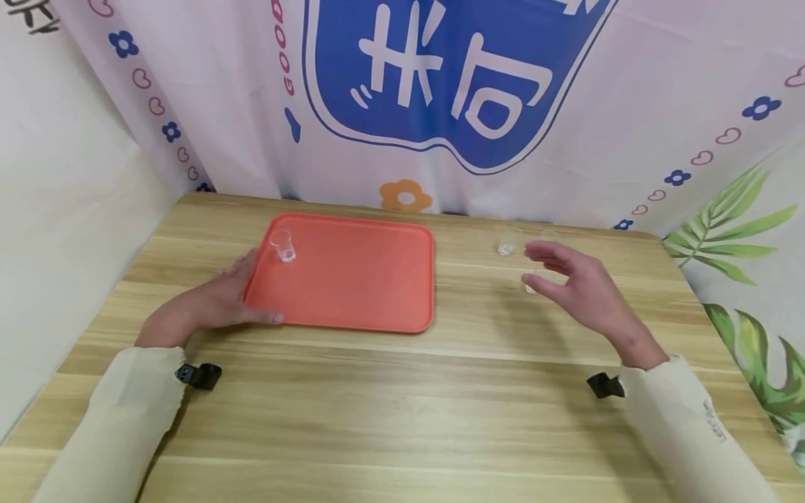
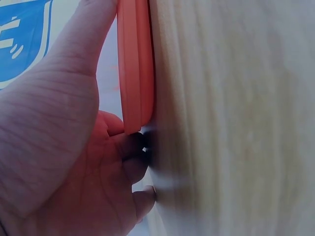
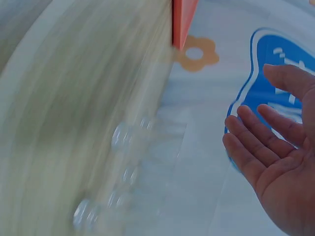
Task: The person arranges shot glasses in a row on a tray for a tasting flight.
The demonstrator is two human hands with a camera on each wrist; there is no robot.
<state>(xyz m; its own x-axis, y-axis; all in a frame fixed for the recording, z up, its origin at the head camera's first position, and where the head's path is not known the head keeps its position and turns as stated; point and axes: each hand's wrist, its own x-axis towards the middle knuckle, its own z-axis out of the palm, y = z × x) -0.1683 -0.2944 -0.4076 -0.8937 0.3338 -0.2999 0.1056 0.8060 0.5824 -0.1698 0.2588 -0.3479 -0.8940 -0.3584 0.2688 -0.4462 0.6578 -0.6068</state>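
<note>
A left hand (image 1: 220,300) is gripping a rimmed red tray (image 1: 352,279) by its corner, a clear cup (image 1: 286,253) standing inside nearby; a right hand (image 1: 581,283), grasping nothing, is partly hiding other clear cups (image 1: 506,248).

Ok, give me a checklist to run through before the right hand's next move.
1. Red tray resting on the table: ok.
2. Left hand touching the tray's left end: ok.
3. Cup on the tray upright: ok.
4. Right hand empty: ok.
5. Unobstructed head view of the cups right of the tray: not ok, the right hand partly covers some.
6. Exact count of those cups: cannot tell, overlap and blur.
</note>
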